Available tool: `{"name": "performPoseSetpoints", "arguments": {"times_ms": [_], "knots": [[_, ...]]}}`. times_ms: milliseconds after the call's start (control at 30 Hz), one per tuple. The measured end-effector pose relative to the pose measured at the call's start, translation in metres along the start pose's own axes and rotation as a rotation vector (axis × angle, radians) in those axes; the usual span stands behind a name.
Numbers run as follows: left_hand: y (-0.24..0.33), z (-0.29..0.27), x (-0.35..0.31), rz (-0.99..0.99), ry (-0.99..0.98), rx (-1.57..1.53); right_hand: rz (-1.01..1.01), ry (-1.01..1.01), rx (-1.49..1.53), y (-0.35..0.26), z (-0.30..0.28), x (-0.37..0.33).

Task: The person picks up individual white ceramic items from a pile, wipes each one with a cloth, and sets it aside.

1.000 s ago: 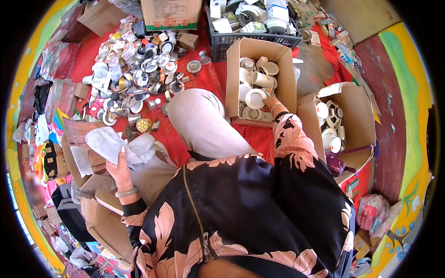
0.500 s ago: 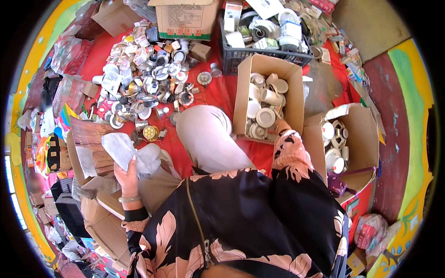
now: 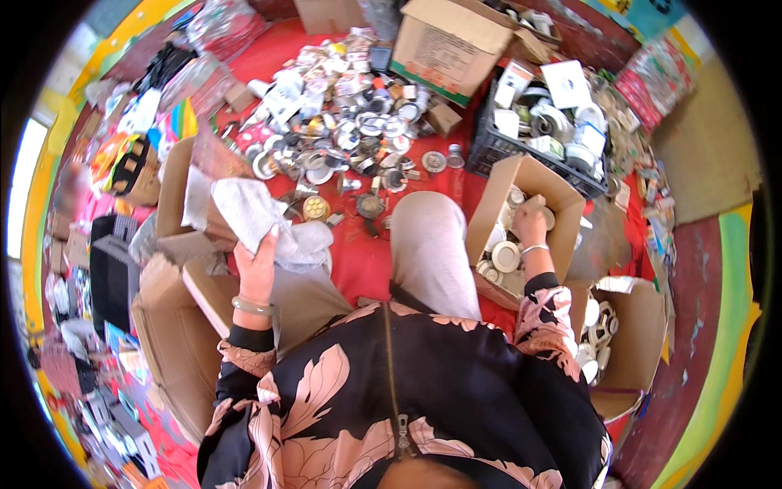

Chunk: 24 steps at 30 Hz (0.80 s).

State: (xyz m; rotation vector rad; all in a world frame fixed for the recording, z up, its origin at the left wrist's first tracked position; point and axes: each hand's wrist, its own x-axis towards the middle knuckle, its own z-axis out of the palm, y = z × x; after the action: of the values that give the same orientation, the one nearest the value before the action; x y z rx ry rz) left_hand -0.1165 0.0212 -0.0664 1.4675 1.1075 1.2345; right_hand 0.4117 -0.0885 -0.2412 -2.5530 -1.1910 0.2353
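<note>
My left hand (image 3: pixel 257 267) is closed on a soft white wrapping sheet (image 3: pixel 244 210), held up above my left leg. More crumpled white wrapping (image 3: pixel 308 247) hangs beside it. My right hand (image 3: pixel 531 222) reaches into an open cardboard box (image 3: pixel 568 218) to the right of my knee. Its fingers are curled in among round white light fixtures (image 3: pixel 506 257); what they grip, if anything, is too small to make out.
A large pile of lamp parts and small boxes (image 3: pixel 342 106) covers the red floor sheet (image 3: pixel 358 261) ahead. A black crate (image 3: pixel 481 130) of fixtures stands behind the box. Another box of white fixtures (image 3: pixel 631 350) is at right; open cartons (image 3: pixel 167 326) stand at left.
The view has swung, so everything sits farther right. My right hand has moved deeper into the box, from its near edge to among the fixtures. My left hand still holds the wrapping sheet.
</note>
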Motion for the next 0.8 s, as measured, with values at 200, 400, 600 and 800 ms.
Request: {"name": "performPoseSetpoints", "arguments": {"times_ms": [200, 400, 600, 800], "knots": [[0.042, -0.007, -0.026, 0.116, 0.116, 0.033, -0.681, -0.309, 0.951, -0.288, -0.136, -0.107], [0.056, -0.016, -0.041, 0.426, -0.038, 0.544, -0.906, -0.642, 0.798, -0.375, -0.08, -0.197], [0.05, -0.067, -0.054, 0.211, -0.031, 0.196, -0.23, -0.752, 1.507, -0.363, -0.084, -0.15], [0.033, -0.11, -0.051, 0.056, 0.216, -0.136, -0.131, -0.674, 1.464, -0.332, -0.099, -0.103]]}}
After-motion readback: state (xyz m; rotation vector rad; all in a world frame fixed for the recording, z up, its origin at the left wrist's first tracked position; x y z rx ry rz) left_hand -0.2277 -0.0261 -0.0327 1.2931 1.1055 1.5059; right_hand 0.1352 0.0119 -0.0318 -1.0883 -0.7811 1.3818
